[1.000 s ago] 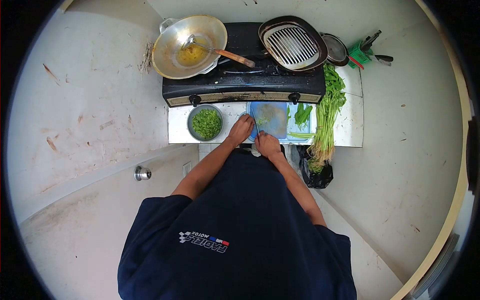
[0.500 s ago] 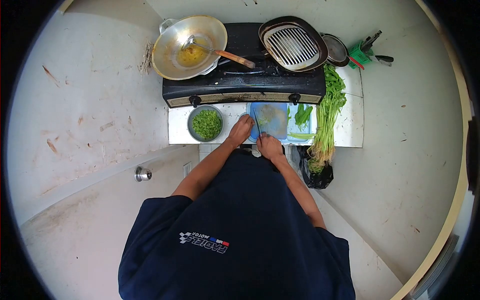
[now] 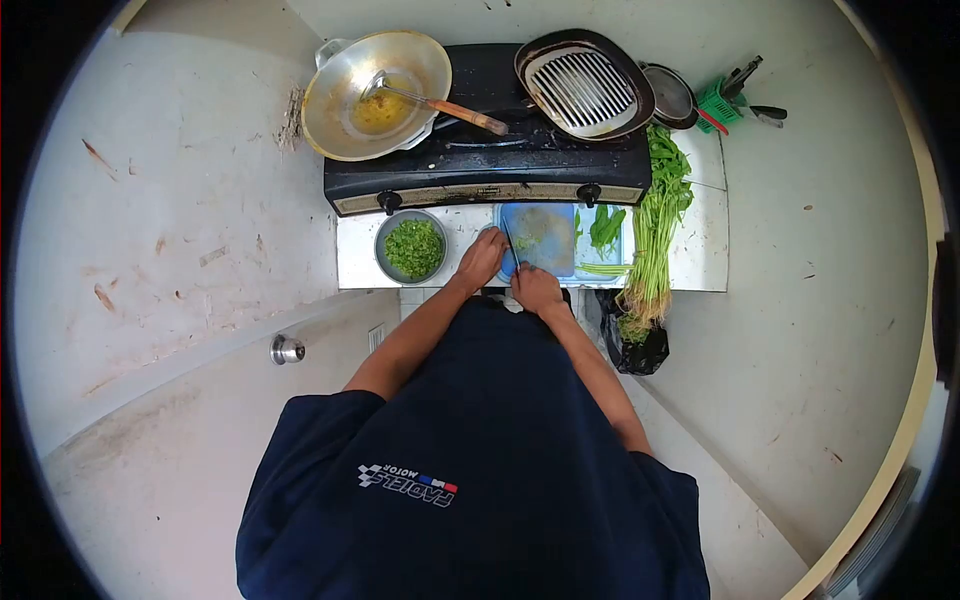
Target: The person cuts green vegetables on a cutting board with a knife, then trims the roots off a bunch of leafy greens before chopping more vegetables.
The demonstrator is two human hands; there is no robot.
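Observation:
My right hand (image 3: 538, 289) is closed around the handle of a knife (image 3: 512, 243), its blade pointing away from me over the blue cutting board (image 3: 553, 258). Close beside the blade, at the board's left edge, my left hand (image 3: 482, 260) has its fingers curled together; whatever they may hold is hidden. Small chopped green bits lie on the board to the right of the blade. Farther right, a few loose green leaves (image 3: 606, 230) and pale stems (image 3: 605, 269) rest on a light blue tray. A grey bowl (image 3: 379, 258) with chopped greens (image 3: 413, 248) stands left of my left hand.
Behind the board is a black stove (image 3: 480, 180) bearing a wok (image 3: 330, 100) with a ladle (image 3: 468, 116) and a grill pan (image 3: 640, 112). A bunch of leafy greens (image 3: 655, 220) overhangs the counter at right, above a black plastic bag (image 3: 645, 355). A green basket (image 3: 715, 105) holds utensils.
The knife and both hands have shifted very slightly left, and the blade is at a slightly different angle. Everything else stays in place.

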